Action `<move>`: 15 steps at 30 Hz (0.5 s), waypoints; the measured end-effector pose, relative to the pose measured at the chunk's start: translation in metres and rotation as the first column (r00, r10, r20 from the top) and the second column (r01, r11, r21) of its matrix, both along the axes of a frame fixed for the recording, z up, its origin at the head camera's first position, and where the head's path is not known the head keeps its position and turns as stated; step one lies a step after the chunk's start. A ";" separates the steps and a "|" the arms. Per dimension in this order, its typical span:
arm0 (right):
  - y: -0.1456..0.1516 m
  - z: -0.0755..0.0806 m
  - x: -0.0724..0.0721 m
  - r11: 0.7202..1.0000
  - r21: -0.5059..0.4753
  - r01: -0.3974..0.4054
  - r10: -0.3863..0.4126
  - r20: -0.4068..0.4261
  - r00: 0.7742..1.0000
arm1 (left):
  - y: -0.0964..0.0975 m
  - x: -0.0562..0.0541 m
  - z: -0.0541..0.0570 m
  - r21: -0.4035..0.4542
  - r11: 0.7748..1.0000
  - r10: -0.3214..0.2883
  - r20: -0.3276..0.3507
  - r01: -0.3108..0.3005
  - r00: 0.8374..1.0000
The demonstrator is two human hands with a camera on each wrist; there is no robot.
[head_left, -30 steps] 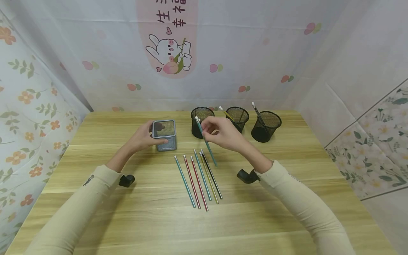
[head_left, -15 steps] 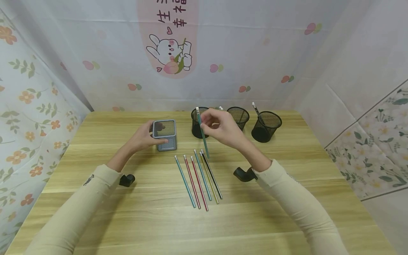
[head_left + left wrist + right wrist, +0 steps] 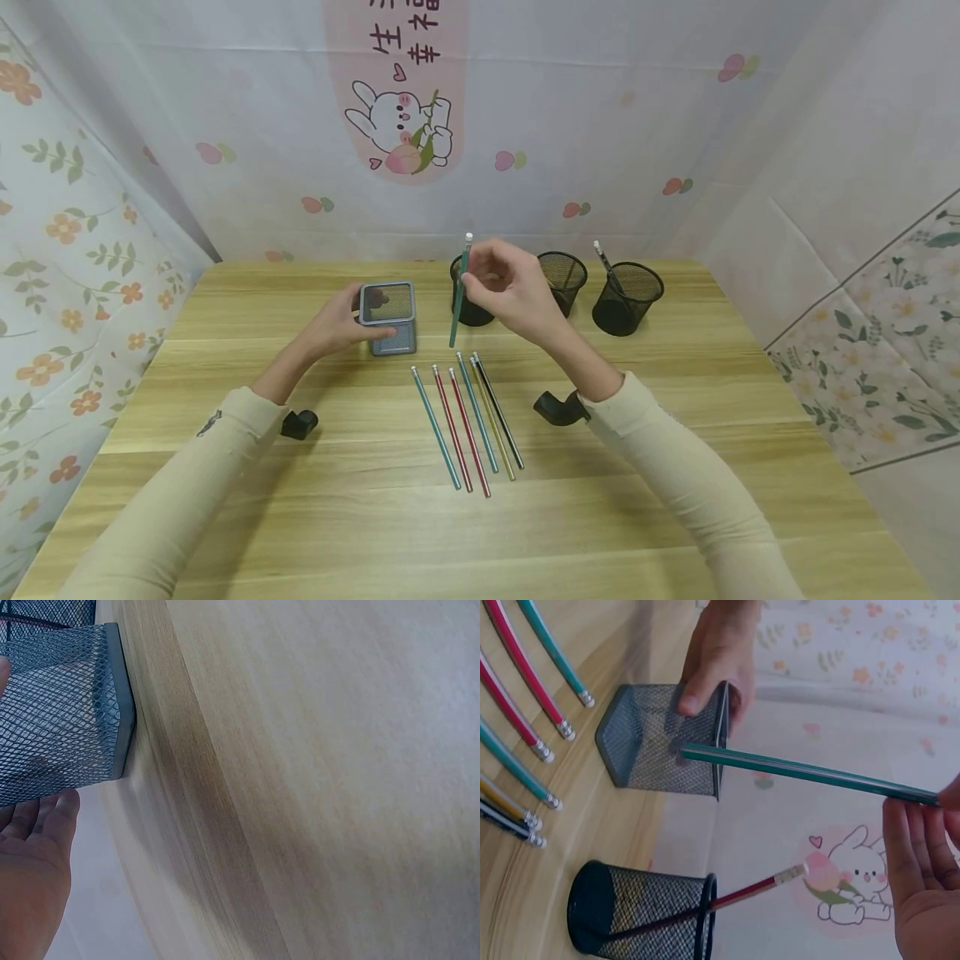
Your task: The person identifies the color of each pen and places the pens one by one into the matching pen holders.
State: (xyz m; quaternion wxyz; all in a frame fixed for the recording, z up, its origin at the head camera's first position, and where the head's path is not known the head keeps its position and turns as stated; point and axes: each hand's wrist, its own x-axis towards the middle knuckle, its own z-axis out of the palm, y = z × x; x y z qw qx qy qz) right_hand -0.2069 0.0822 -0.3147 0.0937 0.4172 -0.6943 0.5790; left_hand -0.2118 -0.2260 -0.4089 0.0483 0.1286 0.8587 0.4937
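We see a teal-green pencil [image 3: 459, 308] with a white eraser, a grey mesh square holder [image 3: 405, 342] and black mesh round cups [image 3: 628, 302]. On the streaked yellow-brown wood-grain desk [image 3: 420, 546] we count two blue pencils [image 3: 436, 427], two red pencils [image 3: 452, 428], a gold pencil [image 3: 492, 419] and a black pencil [image 3: 499, 412]. We note cream sleeves [image 3: 187, 492], a white backdrop [image 3: 600, 125] with pink-and-green motifs and a white rabbit [image 3: 393, 112] on pink, and a white side curtain [image 3: 90, 275] with orange flowers and green leaves.

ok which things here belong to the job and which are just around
Likely the job:
- grey cup, in the left hand
- green pencil, in the right hand
- six loose pencils
- three black cups

Just around:
- rabbit-print backdrop
- floral cloth
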 end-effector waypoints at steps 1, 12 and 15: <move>-0.002 0.000 0.000 1.000 -0.019 -0.002 0.002 -0.002 1.000 | 0.000 0.000 0.000 0.000 1.000 0.000 -0.001 0.000 1.000; -0.027 -0.010 -0.003 0.990 -0.143 -0.017 0.007 -0.070 0.998 | -0.001 0.000 0.001 0.005 1.000 0.007 0.004 -0.007 1.000; -0.032 -0.012 -0.003 0.983 -0.181 -0.011 -0.004 -0.083 0.997 | -0.001 0.001 0.002 0.007 1.000 0.000 0.000 0.000 1.000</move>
